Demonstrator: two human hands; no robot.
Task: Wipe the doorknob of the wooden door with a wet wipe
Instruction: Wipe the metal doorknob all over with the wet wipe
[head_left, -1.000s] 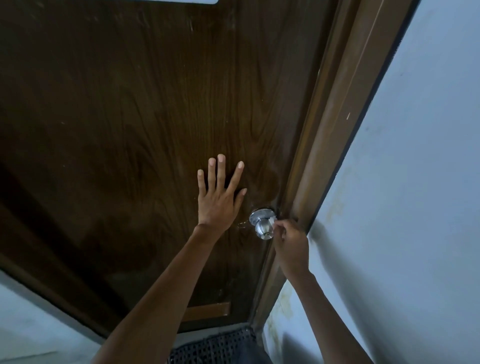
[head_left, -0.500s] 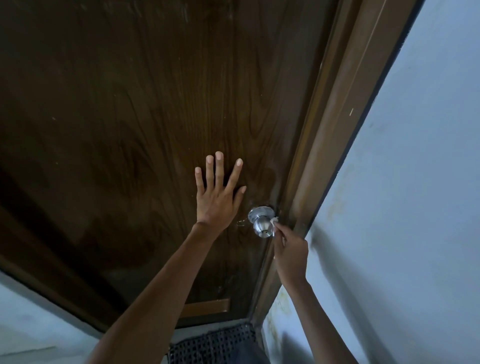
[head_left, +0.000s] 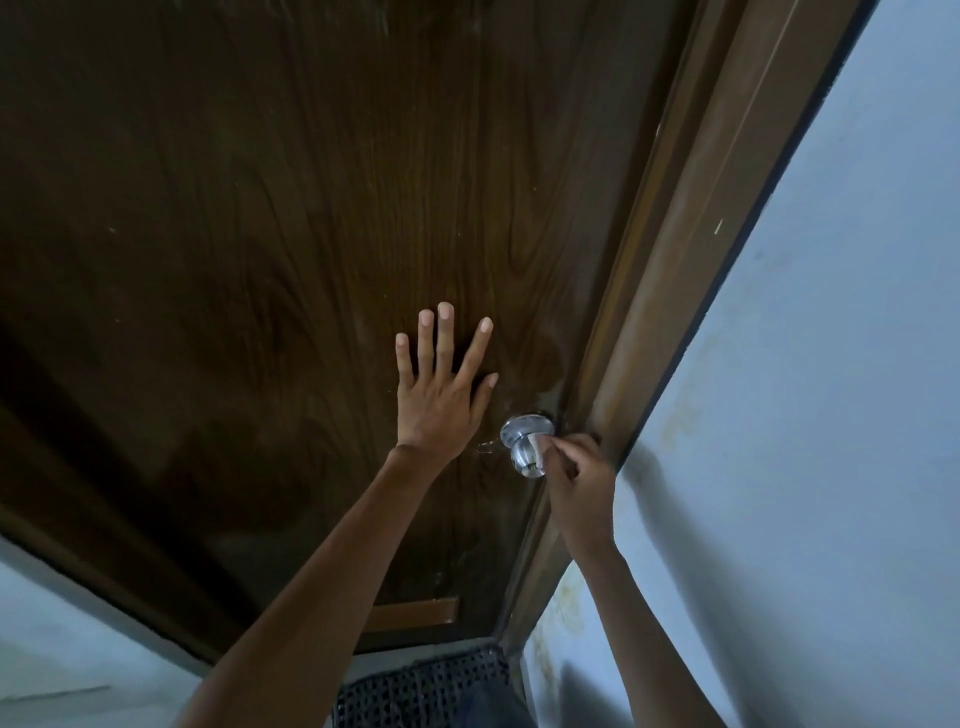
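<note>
The right hand (head_left: 576, 483), pinching a small white wet wipe (head_left: 543, 443), has shifted up onto the round silver metal doorknob (head_left: 525, 453), so wiping is underway. The left hand (head_left: 441, 395) stays spread flat, empty, bracing the dark brown wooden door (head_left: 285, 234).

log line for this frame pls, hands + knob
left hand: flat on wooden door, fingers spread | right hand: pressing wet wipe on doorknob | phase: wiping
</note>
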